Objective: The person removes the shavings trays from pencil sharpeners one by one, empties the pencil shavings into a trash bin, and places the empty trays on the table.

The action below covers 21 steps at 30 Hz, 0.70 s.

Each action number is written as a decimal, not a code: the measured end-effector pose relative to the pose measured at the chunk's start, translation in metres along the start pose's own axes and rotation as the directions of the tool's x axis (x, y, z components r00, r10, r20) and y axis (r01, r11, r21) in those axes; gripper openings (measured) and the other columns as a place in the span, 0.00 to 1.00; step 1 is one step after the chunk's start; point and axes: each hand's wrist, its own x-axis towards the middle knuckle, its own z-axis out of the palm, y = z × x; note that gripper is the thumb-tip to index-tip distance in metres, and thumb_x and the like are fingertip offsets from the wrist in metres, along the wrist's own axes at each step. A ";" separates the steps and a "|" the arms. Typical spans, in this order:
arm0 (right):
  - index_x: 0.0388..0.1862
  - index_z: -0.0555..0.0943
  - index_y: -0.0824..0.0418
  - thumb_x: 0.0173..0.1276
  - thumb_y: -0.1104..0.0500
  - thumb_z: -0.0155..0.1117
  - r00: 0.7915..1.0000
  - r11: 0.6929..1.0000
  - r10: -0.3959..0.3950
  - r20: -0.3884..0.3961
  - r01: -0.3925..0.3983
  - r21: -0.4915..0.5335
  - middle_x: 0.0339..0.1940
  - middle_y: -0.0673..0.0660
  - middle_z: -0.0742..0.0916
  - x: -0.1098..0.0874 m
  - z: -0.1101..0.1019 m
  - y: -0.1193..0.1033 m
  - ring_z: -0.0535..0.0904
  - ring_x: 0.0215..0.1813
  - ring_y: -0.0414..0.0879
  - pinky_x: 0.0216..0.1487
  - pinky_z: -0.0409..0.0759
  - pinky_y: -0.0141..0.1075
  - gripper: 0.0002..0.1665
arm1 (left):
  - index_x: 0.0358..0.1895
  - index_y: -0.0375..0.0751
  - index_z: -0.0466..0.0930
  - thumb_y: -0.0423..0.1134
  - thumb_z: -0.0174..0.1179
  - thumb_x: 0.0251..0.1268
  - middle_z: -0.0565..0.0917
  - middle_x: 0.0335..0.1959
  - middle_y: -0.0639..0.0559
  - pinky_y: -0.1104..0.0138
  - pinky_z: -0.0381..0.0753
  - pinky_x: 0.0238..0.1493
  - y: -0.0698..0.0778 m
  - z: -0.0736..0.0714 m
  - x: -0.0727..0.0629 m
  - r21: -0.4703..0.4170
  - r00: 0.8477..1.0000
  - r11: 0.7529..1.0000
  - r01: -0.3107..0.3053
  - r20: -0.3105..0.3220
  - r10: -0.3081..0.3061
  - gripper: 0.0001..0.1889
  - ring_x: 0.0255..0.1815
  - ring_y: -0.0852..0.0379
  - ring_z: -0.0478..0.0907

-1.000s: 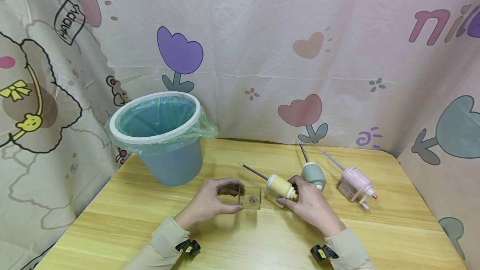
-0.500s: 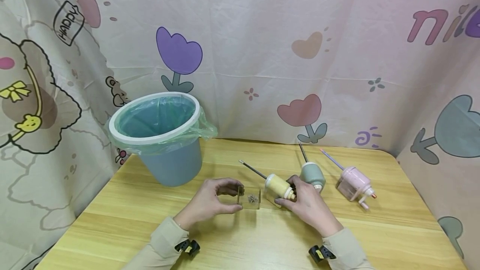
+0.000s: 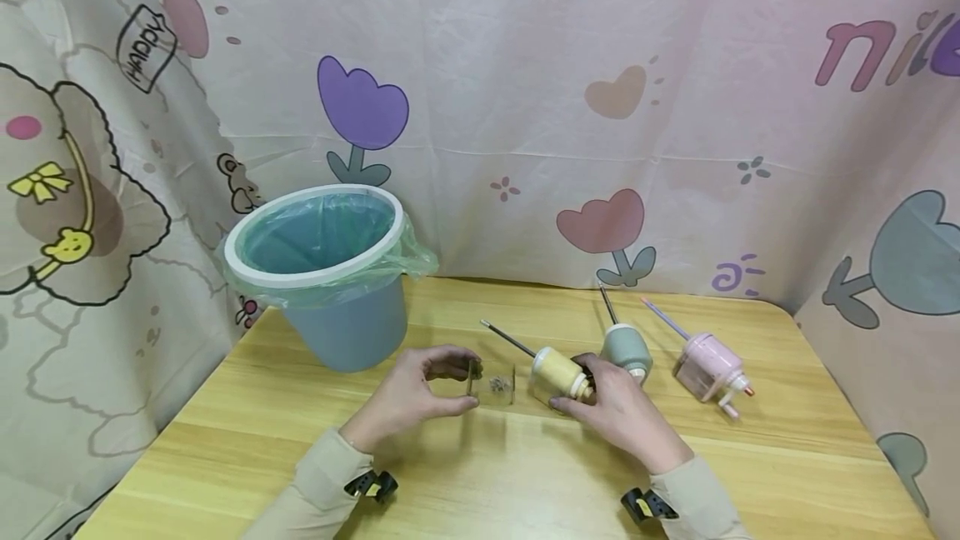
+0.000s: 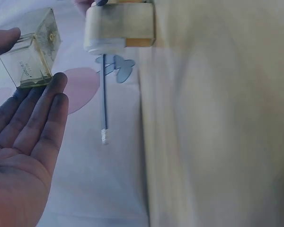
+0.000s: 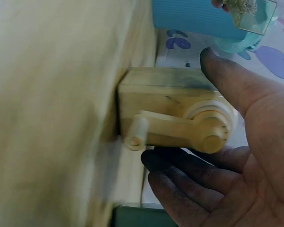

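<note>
"Blue plastic is shown by the bin (image 3: 352,327); what else is seen around the hands?"

"A thin green bag (image 3: 416,258) is stretched over its white rim (image 3: 303,280). On the wooden table (image 3: 540,482), a green sharpener (image 3: 627,347) with a dark pencil (image 3: 608,307) is partly covered by the right hand (image 3: 618,408). Farther right, a pink sharpener (image 3: 711,359) is set, a purple pencil (image 3: 666,319) stuck in it. All is backed by a printed cloth (image 3: 487,65)."

"By what is the clear box (image 3: 487,394) hemmed in?"

"By the yellow sharpener (image 3: 557,372), close on its right; a narrow gap is left between them."

"And the hands?"

"They are held apart. The box, grey shavings (image 3: 498,385) visible inside, is pinched at one end by the left hand (image 3: 408,390) above the table. The yellow sharpener, with a slanting pencil (image 3: 510,340), is gripped by the right."

"What is changed since half a second ago?"

"The box is shifted slightly left with its hand, so the gap is widened. The yellow sharpener is kept in place; the other two are left undisturbed."
</note>
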 end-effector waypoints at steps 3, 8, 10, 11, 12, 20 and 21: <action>0.65 0.81 0.63 0.63 0.41 0.82 1.000 1.000 -0.005 0.000 0.005 0.003 0.44 0.54 0.89 -0.001 -0.005 -0.004 0.83 0.42 0.42 0.44 0.87 0.40 0.40 | 0.62 0.40 0.86 0.36 0.81 0.58 0.92 0.55 0.47 0.66 0.88 0.62 0.004 -0.007 -0.001 0.006 0.999 1.000 -0.019 -0.032 0.019 0.27 0.52 0.47 0.92; 0.71 0.78 0.65 0.69 0.39 0.76 1.000 1.000 -0.021 -0.022 0.020 -0.012 0.59 0.65 0.89 -0.003 -0.015 -0.008 0.88 0.57 0.60 0.60 0.88 0.58 0.42 | 0.61 0.43 0.87 0.35 0.82 0.56 0.93 0.53 0.48 0.66 0.89 0.61 0.011 -0.020 -0.002 0.038 0.997 0.998 -0.045 -0.064 0.047 0.27 0.50 0.50 0.93; 0.72 0.77 0.65 0.71 0.39 0.75 0.999 0.999 -0.031 -0.035 0.030 -0.018 0.62 0.67 0.88 -0.002 -0.019 -0.010 0.86 0.62 0.63 0.64 0.86 0.61 0.42 | 0.61 0.45 0.87 0.35 0.82 0.56 0.93 0.53 0.50 0.66 0.89 0.61 0.015 -0.026 -0.003 0.055 0.996 0.997 -0.047 -0.072 0.051 0.27 0.50 0.51 0.93; 0.72 0.77 0.65 0.71 0.40 0.74 0.999 0.999 -0.036 -0.040 0.036 -0.018 0.62 0.67 0.88 -0.001 -0.020 -0.011 0.86 0.62 0.63 0.63 0.86 0.61 0.41 | 0.61 0.45 0.87 0.35 0.82 0.56 0.93 0.53 0.50 0.66 0.89 0.61 0.017 -0.029 -0.003 0.065 0.996 0.997 -0.048 -0.077 0.053 0.27 0.50 0.52 0.93; 0.72 0.77 0.65 0.72 0.40 0.74 0.998 0.999 -0.041 -0.043 0.041 -0.016 0.61 0.66 0.89 0.001 -0.022 -0.012 0.87 0.61 0.63 0.63 0.87 0.60 0.41 | 0.61 0.45 0.87 0.36 0.82 0.56 0.93 0.53 0.51 0.65 0.89 0.60 0.020 -0.032 -0.004 0.073 0.995 0.996 -0.048 -0.082 0.054 0.27 0.50 0.52 0.93; 0.72 0.77 0.64 0.76 0.40 0.70 0.994 0.994 -0.107 -0.039 0.107 0.000 0.59 0.64 0.90 0.018 -0.038 -0.029 0.88 0.60 0.60 0.61 0.87 0.58 0.38 | 0.61 0.46 0.87 0.37 0.82 0.57 0.94 0.51 0.53 0.68 0.89 0.55 0.038 -0.060 -0.013 0.141 0.989 0.990 -0.024 -0.142 0.044 0.26 0.49 0.58 0.92; 0.72 0.77 0.63 0.76 0.40 0.70 0.993 0.994 -0.113 -0.044 0.113 -0.003 0.59 0.63 0.90 0.020 -0.039 -0.031 0.88 0.60 0.60 0.61 0.87 0.58 0.37 | 0.61 0.47 0.87 0.37 0.82 0.58 0.94 0.51 0.53 0.69 0.89 0.54 0.040 -0.063 -0.015 0.153 0.988 0.988 -0.017 -0.150 0.041 0.26 0.49 0.60 0.92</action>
